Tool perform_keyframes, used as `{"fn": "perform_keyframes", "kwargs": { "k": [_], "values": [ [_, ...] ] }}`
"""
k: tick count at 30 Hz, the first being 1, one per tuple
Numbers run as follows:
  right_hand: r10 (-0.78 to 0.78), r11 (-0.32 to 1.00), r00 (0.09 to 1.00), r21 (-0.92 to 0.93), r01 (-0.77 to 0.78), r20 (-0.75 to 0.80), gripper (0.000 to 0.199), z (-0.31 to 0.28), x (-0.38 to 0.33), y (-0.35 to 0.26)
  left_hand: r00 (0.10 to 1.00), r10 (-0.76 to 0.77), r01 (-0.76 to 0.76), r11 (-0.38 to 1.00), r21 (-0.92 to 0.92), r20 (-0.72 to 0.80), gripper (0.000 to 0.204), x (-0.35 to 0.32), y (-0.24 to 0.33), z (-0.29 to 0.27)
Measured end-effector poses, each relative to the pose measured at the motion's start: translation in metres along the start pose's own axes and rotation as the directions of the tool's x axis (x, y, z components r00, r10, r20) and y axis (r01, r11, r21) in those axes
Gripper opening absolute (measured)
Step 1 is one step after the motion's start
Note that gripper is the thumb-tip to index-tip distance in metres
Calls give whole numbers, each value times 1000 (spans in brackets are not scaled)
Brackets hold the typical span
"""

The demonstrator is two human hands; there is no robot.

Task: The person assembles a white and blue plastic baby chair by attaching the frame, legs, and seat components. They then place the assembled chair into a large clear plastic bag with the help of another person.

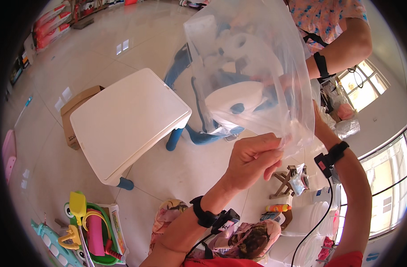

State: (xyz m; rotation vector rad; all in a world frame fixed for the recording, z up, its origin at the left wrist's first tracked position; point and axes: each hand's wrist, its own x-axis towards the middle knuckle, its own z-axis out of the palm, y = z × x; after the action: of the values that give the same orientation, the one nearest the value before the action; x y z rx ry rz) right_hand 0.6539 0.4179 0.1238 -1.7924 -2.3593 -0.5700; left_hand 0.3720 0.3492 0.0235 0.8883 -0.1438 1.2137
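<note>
A large clear plastic bag point(297, 58) hangs in front of me, over or around a piece of furniture with white panels point(232, 99) and blue legs point(203, 137). My left hand point(257, 158) pinches the bag's near lower edge between thumb and fingers. Farther right, my right hand point(318, 119) reaches behind the bag's edge, its fingers hidden by the plastic. Across from me, another person's arm point(335, 55) reaches in from the upper right, and that hand shows dimly through the film. How much of the furniture is inside the bag is unclear.
A small white table point(130, 120) with blue feet stands to the left, a cardboard box point(69, 129) beyond it. Toys in a green tub point(101, 222) sit lower left. White buckets point(306, 218) and a small wooden stool point(283, 182) stand at the right, near a window point(381, 187).
</note>
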Motion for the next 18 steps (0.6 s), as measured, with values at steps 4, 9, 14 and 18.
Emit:
{"fn": "perform_keyframes", "kwargs": {
  "k": [4,9,14,18],
  "values": [
    [100,993,995,57,-101,28,33,16,-19,3,999,-44,44,999,3,-12,29,-1,-8,4],
    [464,863,886,220,-454,9,36,8,-1,-8,1000,-16,16,1000,26,-22,30,1,-4,0],
    [632,550,763,615,-565,136,41,38,29,21,1000,-22,22,999,-29,20,30,1,-12,4],
    [530,387,797,754,-530,289,38,49,11,-1,998,-54,54,999,-3,26,31,-2,-10,1]
  ]
}}
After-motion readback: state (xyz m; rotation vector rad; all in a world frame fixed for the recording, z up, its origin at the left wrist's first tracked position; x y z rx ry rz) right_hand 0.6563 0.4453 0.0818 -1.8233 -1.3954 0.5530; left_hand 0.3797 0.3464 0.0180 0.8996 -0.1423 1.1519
